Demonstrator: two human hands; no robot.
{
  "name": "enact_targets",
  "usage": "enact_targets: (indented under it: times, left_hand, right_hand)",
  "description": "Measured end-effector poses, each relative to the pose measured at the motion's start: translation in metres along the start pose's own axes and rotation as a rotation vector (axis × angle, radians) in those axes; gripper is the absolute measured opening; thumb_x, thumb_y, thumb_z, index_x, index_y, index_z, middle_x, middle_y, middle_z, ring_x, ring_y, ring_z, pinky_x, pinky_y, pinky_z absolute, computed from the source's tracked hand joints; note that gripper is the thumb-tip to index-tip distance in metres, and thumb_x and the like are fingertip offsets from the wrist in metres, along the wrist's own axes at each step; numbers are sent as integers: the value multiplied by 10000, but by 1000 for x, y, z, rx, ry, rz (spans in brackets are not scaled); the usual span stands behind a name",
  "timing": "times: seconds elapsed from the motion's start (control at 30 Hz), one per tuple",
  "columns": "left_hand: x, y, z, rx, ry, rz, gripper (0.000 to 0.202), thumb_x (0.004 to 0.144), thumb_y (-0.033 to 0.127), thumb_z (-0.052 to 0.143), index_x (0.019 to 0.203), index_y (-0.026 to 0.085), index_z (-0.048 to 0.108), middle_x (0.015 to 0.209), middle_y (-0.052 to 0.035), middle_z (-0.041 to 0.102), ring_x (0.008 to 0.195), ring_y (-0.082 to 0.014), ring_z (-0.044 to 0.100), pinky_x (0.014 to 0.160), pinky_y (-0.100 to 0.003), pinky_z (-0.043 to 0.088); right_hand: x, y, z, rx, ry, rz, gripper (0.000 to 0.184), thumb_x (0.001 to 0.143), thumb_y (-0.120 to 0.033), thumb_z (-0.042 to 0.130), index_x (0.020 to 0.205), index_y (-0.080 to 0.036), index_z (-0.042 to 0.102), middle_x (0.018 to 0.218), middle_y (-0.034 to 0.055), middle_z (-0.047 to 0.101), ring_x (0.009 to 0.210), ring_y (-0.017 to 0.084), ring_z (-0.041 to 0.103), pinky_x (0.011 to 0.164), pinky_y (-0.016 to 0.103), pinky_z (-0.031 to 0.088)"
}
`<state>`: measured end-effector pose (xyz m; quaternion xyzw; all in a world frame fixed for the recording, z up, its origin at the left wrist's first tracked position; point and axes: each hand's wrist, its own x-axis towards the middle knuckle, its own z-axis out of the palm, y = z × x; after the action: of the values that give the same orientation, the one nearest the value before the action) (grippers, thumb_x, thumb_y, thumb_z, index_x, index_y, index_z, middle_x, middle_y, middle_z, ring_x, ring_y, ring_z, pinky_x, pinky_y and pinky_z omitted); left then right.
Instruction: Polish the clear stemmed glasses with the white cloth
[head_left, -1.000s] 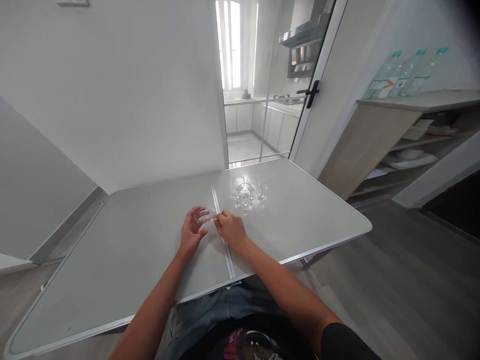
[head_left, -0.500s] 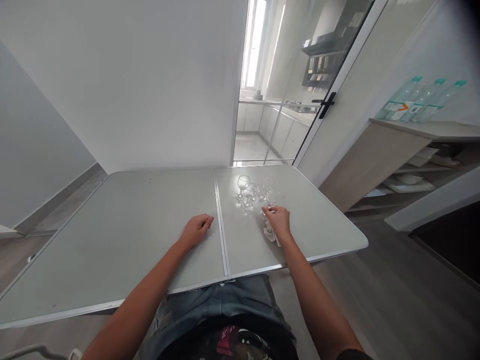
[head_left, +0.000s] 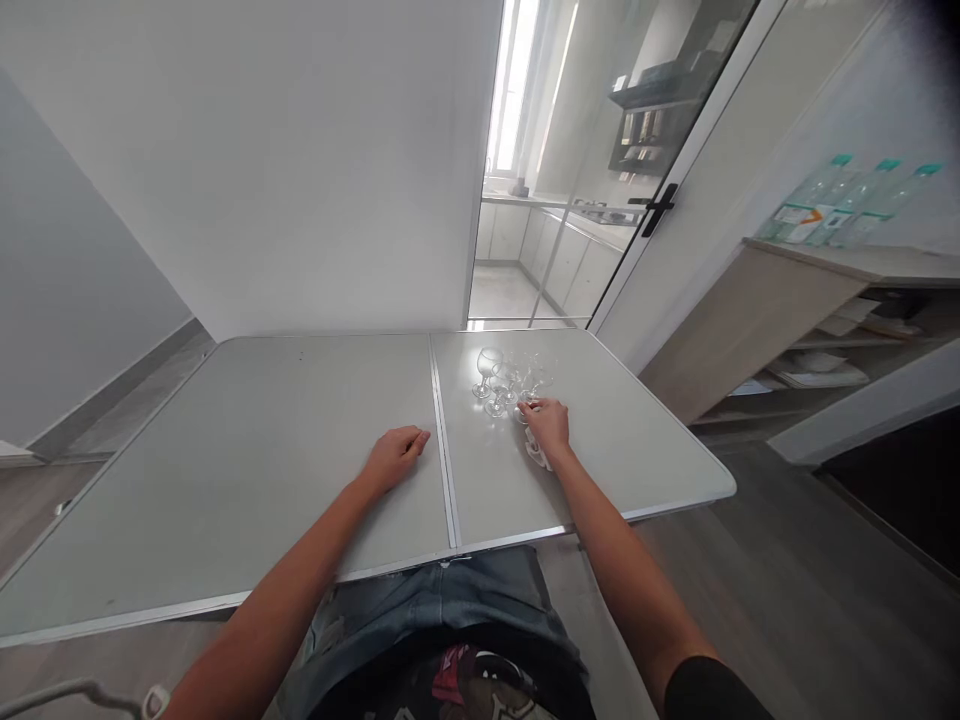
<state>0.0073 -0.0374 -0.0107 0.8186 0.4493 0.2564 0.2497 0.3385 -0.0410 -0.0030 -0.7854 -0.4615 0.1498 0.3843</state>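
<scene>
Several small clear stemmed glasses (head_left: 510,378) stand in a cluster on the right half of the grey folding table (head_left: 300,440). My right hand (head_left: 549,425) lies just in front of them, its fingers closed, fingertips at the foot of the nearest glass. A crumpled white cloth (head_left: 535,450) shows under its palm. My left hand (head_left: 394,455) rests on the table beside the centre seam, fingers loosely curled together with nothing in them.
A white wall stands behind the table. At the back right a glass sliding door (head_left: 645,210) opens to a kitchen. A wooden shelf unit (head_left: 795,300) at the right carries three plastic bottles (head_left: 840,200). The table's front edge is close to my lap.
A second ago both hands held a glass near the seam. The glass has since been let go; my right hand moved right to the cluster, and my left hand lies on the table.
</scene>
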Motion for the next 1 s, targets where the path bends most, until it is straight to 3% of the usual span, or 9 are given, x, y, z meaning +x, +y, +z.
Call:
enact_targets:
  times: [0.23,0.37,0.43,0.6,0.73,0.87,1.0]
  left_hand:
    - [-2,4,-1,17,-13,-36,465,1021,455,318,674,200,494,705,-5,571,664,-158,487,647,-284,341]
    - [-2,4,0,37,-20,-23,466,1023,463,316,683,204,504,712,-9,573,680,-165,498,653,-288,341]
    - [-3,4,0,53,-29,-17,472,1024,463,311,682,204,508,713,-12,571,684,-167,501,653,-290,341]
    - [-2,9,0,86,-59,-23,508,1030,489,292,682,201,525,733,-19,593,698,-169,516,650,-297,339]
    - [-1,10,0,156,-61,4,514,1032,476,293,695,199,565,745,-32,616,714,-171,534,656,-296,340]
    - [-5,7,0,251,-127,101,423,997,403,406,696,197,622,766,-43,660,729,-166,572,662,-276,349]
    - [-7,3,4,368,-174,114,296,927,276,485,714,201,676,791,-56,710,759,-181,622,667,-273,363]
  right_hand:
    - [-3,-6,-3,-54,-13,17,278,810,-395,665,950,-180,771,797,76,769,763,212,719,659,251,486]
    - [-16,3,-9,-176,42,73,368,831,-456,648,1073,-183,695,891,99,751,816,232,678,656,270,435]
    - [-28,9,-10,-247,19,51,308,876,-440,583,1034,-192,675,885,97,729,807,227,654,665,275,414]
    - [-59,11,-5,-236,-179,-360,153,903,-331,550,847,-206,620,892,50,675,822,185,612,743,258,403]
    - [-76,-19,15,-114,-438,-682,163,946,-302,525,839,-210,608,881,23,652,839,163,600,789,249,401]
    - [-85,-63,49,-223,-589,-806,127,936,-261,544,857,-205,626,855,19,646,804,155,581,725,243,362]
    - [-88,-88,71,-375,-604,-859,87,882,-187,556,889,-204,641,893,36,661,843,171,583,694,263,324]
